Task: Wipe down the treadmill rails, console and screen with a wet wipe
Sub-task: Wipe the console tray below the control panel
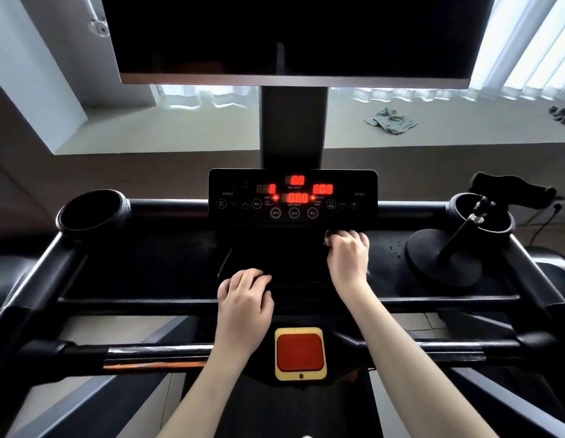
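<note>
Right hand [349,252] curls its fingers round a wet wipe [327,240] at the lower edge of the control panel [293,197]. Left hand [245,290], at its eight o'clock, rests loosely curled and empty on the tray [142,267].

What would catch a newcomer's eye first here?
The glowing red digits on the black control panel at the centre catch the eye first, under a dark screen. Near the bottom sits a red square button in a yellow frame, and the right hand holds a white wipe just below the panel.

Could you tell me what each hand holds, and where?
Right hand grips a crumpled white wet wipe under its curled fingers; left hand holds nothing, resting on the black console deck.
</note>
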